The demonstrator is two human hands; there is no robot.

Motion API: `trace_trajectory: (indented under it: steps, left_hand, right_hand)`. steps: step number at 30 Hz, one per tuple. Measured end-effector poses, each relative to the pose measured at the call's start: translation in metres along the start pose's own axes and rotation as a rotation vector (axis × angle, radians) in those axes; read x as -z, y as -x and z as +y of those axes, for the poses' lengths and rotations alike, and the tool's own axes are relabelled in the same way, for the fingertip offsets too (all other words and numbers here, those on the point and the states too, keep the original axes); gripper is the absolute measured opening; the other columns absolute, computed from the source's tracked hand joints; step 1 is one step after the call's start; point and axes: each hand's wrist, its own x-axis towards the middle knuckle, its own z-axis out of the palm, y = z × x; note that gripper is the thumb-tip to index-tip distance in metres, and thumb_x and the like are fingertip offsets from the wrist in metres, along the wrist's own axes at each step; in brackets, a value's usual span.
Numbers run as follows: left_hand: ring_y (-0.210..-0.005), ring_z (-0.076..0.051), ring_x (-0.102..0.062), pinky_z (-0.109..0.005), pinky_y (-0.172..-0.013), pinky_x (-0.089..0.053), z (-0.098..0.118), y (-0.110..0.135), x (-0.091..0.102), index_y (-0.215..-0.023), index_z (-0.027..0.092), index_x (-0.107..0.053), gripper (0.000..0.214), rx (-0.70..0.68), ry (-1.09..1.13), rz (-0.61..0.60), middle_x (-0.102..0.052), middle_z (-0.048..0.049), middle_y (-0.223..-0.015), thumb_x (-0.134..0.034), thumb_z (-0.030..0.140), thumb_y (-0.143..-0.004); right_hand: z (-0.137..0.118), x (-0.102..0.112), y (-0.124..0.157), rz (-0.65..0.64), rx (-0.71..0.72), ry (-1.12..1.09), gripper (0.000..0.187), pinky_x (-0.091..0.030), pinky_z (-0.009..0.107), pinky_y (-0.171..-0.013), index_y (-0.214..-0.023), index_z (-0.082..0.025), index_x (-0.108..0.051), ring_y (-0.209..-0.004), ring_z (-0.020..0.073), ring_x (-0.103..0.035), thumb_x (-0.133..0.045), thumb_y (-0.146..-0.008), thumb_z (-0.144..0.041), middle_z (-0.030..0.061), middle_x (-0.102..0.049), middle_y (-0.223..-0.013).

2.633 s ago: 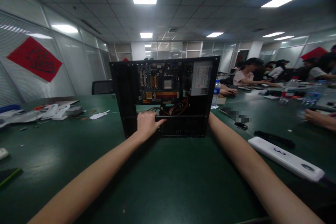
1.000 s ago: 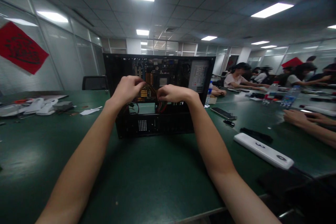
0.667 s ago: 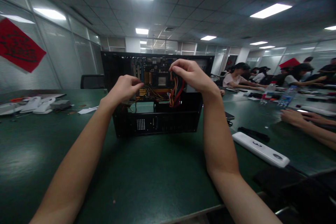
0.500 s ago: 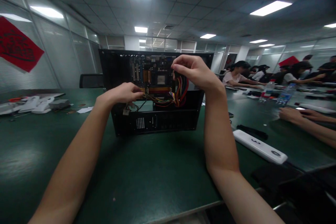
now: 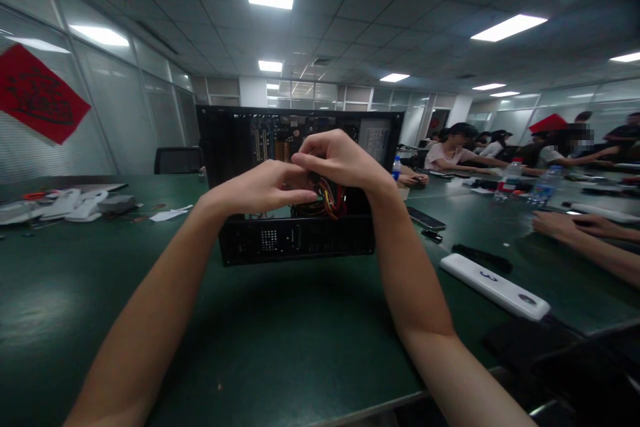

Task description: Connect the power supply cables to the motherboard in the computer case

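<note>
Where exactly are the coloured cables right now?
In the head view, the coloured cables sit mid-picture at the open computer case, below the right hand, right of the left hand.

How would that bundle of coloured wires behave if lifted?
The bundle of coloured wires is probably floppy, since it curves beneath the right hand. Made of thin strands, it looks fairly light. It may tangle, as several wires run close together.
</note>
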Motion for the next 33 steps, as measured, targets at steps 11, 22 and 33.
trace_trajectory:
  steps: [11,22,33]
  left_hand:
    - [-0.079,-0.019,-0.07,-0.027,-0.067,-0.051,-0.01,0.001,-0.003,-0.104,0.015,-0.081,0.029,-0.094,-0.117,0.17,-0.078,-0.004,-0.087,-0.072,0.039,-0.091]
    - [-0.066,-0.015,-0.063,-0.027,-0.06,-0.042,-0.018,-0.003,-0.006,-0.087,0.013,-0.073,0.026,-0.065,-0.198,0.257,-0.07,-0.0022,-0.071,-0.071,0.039,-0.091]
    - [-0.057,-0.012,-0.055,-0.026,-0.055,-0.034,-0.022,-0.005,-0.006,-0.075,0.015,-0.068,0.032,-0.105,-0.257,0.254,-0.062,-0.0001,-0.062,-0.068,0.041,-0.093]
  right_hand:
    - [0.003,-0.009,-0.001,-0.068,-0.003,0.06,0.05,-0.032,0.027,-0.062,-0.075,-0.016,-0.06,-0.07,0.012,-0.045,-0.068,-0.093,-0.062,0.0008,-0.056,-0.072]
    - [0.007,-0.015,-0.005,0.07,-0.046,0.051,0.049,-0.038,0.028,-0.064,-0.079,-0.016,-0.063,-0.074,0.0148,-0.053,-0.068,-0.092,-0.063,0.0039,-0.063,-0.077]
    - [0.005,-0.017,-0.006,0.035,-0.013,-0.022,0.056,-0.041,0.028,-0.065,-0.08,-0.013,-0.069,-0.072,0.0147,-0.058,-0.065,-0.091,-0.068,0.006,-0.068,-0.077]
